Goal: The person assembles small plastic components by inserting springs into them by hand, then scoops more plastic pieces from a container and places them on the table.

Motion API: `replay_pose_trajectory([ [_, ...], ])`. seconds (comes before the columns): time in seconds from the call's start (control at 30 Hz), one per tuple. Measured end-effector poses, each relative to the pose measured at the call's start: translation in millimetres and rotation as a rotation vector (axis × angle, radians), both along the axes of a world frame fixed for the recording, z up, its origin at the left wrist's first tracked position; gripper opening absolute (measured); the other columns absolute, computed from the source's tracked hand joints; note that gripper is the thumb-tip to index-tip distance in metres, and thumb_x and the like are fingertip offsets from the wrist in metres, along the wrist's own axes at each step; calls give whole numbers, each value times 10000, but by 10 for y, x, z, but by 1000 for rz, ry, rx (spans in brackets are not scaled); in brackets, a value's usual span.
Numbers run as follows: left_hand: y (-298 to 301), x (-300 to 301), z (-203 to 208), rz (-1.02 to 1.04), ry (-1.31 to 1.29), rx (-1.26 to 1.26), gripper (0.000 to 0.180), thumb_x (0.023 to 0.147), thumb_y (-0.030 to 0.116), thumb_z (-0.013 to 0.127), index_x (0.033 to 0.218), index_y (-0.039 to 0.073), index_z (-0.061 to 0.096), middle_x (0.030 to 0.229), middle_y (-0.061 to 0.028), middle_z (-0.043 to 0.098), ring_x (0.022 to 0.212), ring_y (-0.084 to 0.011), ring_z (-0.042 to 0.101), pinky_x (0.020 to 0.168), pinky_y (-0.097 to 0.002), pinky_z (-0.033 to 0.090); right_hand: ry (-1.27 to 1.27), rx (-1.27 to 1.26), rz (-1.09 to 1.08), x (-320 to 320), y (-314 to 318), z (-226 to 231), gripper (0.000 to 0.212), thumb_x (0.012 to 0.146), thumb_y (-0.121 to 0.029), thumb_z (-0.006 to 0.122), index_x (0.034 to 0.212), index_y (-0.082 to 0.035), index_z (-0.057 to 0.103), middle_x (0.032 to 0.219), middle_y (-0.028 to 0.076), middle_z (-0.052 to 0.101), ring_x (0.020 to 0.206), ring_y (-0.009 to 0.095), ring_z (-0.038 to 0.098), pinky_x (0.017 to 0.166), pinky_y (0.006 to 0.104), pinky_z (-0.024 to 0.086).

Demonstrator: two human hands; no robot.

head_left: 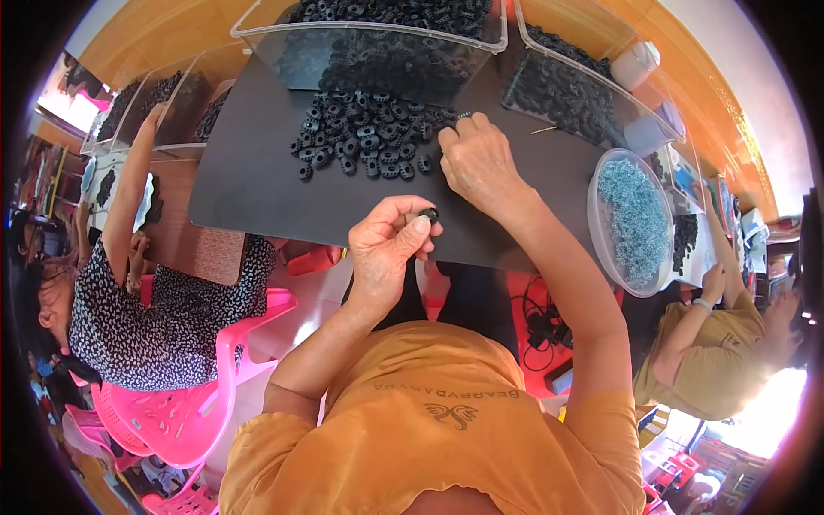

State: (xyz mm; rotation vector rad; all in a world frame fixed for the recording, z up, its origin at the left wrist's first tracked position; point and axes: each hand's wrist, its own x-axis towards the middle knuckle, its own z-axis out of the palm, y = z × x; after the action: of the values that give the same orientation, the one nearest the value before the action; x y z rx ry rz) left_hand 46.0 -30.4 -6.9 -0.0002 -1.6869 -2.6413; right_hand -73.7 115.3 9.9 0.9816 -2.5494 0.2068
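Note:
In front of my chest, my left hand pinches a small black plastic part between thumb and fingertips. My right hand is bent over the dark tabletop at the right edge of a loose pile of black plastic parts. Its fingers curl inward, and their tips are mostly hidden under the hand. Whatever they hold cannot be made out. The parts in the pile are small and rounded, with holes through them.
A clear bin full of black parts stands behind the pile, with another bin to its right. A round tub of small light-blue pieces sits at the right. Co-workers sit on both sides; a pink chair is at left.

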Motion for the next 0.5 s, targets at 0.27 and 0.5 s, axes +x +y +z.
replay_pose_trajectory([
  [0.27,36,6,8,17,-12,13,174,888,87,614,1009,-37,598,824,-100,653,618,-95,548,552,-219,459,-5,-137,25,191,169,-54,118,685,-20,651,765,-28,565,747,131,505,758,310,501,651,410,452],
  [0.5,56,-35,65,18,-29,38,149,880,60,608,989,-41,604,810,-117,654,595,-110,555,541,-231,463,-189,-394,-100,381,357,-13,78,715,15,623,787,12,592,824,183,572,801,311,566,678,397,474],
])
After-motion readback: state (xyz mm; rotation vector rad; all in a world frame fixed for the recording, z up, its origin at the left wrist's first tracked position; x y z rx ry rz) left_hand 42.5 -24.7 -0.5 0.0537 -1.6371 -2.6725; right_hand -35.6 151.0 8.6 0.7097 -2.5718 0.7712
